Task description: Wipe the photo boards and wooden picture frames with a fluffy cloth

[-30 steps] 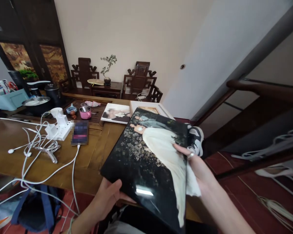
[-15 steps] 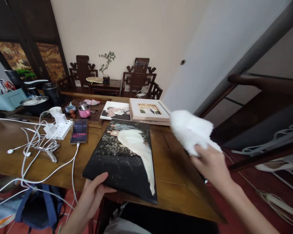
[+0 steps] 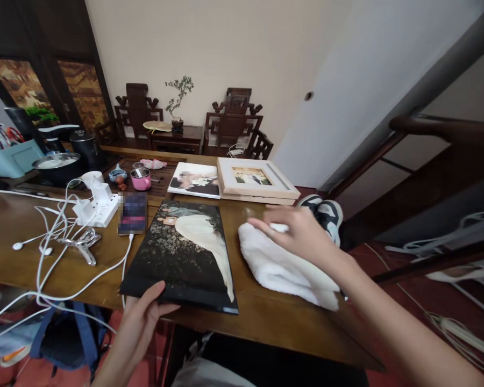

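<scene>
A glossy dark photo panel [image 3: 181, 252] showing a figure in a long white dress lies flat on the wooden table [image 3: 266, 317]. My left hand [image 3: 139, 317] grips its near left corner, thumb on top. Right of the panel lies a folded white cloth [image 3: 282, 269]. My right hand [image 3: 298, 234] rests on the cloth's far end, its fingers blurred by motion.
A framed photo [image 3: 255, 180] and an unframed print [image 3: 194, 180] lie further back. A phone [image 3: 132, 213], a white power strip [image 3: 99, 209] with tangled cables, a pink cup [image 3: 141, 180] and a pot [image 3: 56, 164] are at the left. Sneakers [image 3: 322, 209] and a stair rail [image 3: 439, 131] are at the right.
The panel was held tilted up in both hands; it now lies flat on the table. My right hand let go of it and brought the white cloth down beside it.
</scene>
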Available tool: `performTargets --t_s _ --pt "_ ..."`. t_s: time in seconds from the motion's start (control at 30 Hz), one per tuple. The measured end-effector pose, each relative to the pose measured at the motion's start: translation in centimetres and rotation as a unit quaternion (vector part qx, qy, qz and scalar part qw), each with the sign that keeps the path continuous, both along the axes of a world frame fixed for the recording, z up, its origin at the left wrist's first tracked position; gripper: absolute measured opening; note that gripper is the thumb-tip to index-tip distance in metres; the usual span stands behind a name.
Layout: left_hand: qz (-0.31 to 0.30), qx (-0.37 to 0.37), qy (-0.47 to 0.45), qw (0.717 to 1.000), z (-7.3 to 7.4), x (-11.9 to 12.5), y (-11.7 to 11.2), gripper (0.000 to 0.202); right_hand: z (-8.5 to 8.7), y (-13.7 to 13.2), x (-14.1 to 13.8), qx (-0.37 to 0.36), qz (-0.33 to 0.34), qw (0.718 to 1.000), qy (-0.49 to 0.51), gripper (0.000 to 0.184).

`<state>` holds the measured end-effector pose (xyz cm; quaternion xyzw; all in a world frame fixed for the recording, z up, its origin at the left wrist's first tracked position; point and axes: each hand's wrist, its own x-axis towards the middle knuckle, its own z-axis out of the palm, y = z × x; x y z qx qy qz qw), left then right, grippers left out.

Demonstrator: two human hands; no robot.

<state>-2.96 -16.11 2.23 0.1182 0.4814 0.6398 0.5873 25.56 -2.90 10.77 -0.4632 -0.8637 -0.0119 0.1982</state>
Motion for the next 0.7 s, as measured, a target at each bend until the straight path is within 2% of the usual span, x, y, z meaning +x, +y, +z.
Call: performTargets --t_s 0.1,0.2,0.3,0.4,0.53,0.7 --pt "0.01 0.013 0.021 1.0 0.7 0.4 0.6 0.063 -0.5 5.9 -3.9 0.077 -0.016 0.985 -0.154 0.028" --pt "0.007 0.03 0.03 0.999 1.6 0.8 1.1 0.063 -2.0 11.4 -7.4 0.101 0.002 0.978 -0.182 0.022" --pt "-0.006 0.038 0.03 0.999 1.9 0.8 1.2 0.061 -3.5 15.0 -9.5 0.106 0.014 0.972 -0.21 0.024" --pt "-0.005 0.034 0.027 0.999 1.7 0.7 1.2 0.059 -4.9 16.9 -10.3 0.107 0.025 0.965 -0.238 0.027" --pt "0.003 0.033 0.023 0.999 1.3 0.5 1.3 0.059 -6.5 17.8 -10.6 0.118 0.033 0.958 -0.26 0.028" --pt "-0.014 0.012 -0.006 1.0 2.0 0.0 1.7 0.05 -6.8 17.7 -11.1 0.144 0.023 0.954 -0.263 0.035"
